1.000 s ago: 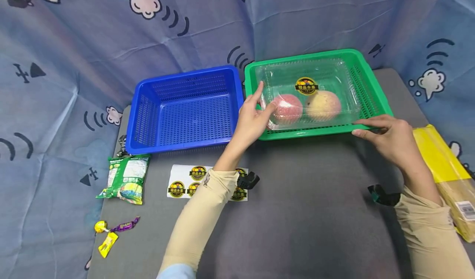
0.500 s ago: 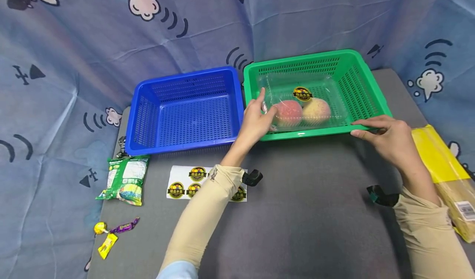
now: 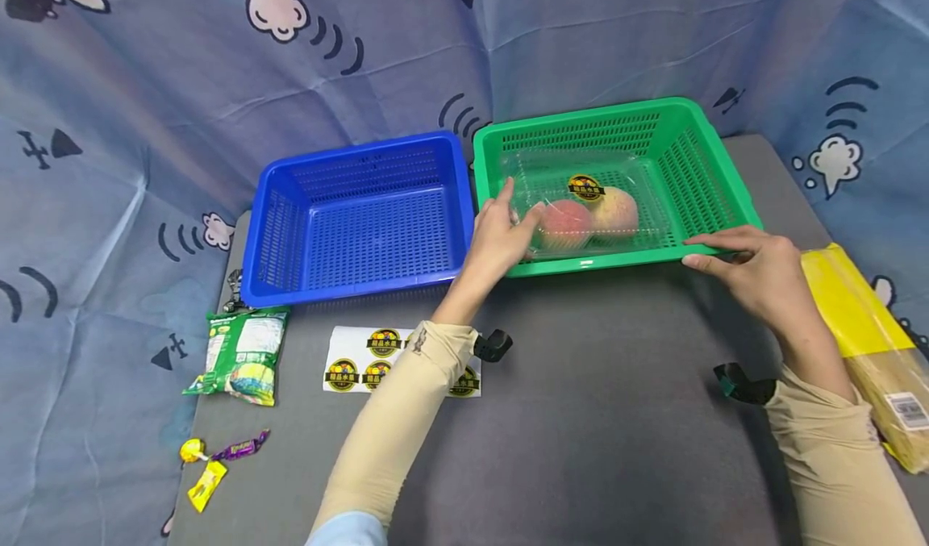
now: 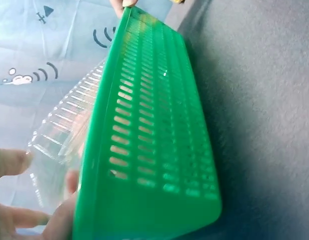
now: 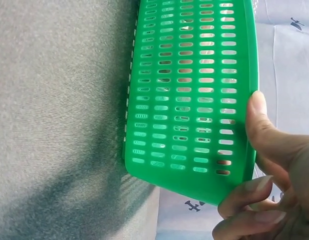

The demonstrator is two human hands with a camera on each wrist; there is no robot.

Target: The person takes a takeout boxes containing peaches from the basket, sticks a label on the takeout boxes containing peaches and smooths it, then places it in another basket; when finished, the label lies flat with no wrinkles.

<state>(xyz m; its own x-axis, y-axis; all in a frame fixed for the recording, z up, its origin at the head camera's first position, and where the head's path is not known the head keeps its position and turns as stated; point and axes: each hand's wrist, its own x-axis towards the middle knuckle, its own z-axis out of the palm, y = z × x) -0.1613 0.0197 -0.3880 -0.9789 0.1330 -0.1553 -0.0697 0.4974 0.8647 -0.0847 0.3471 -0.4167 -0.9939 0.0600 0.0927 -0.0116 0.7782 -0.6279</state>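
Lowered since a second ago, the clear clamshell box (image 3: 591,207) of two peaches now rests in the green basket (image 3: 714,179), pinched by left-hand fingers (image 3: 524,217); right-hand fingers (image 3: 707,241) are curled on the rim, so the basket could be tipped.

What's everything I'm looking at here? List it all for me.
Green basket: one, green, right on the grey table.
Clear box: one, transparent, inside green basket, round sticker on its lid.
Fruits: two, reddish and yellowish, inside clear box.
Blue basket: one, blue, left of green.
Sticker sheet: one, white, near centre.
Snack bag: one, green, left.
Candies: three, yellow and purple, near left.
Packet: one, yellow-brown, far right.
Left hand: holds clear box.
Right hand: touches green basket rim.
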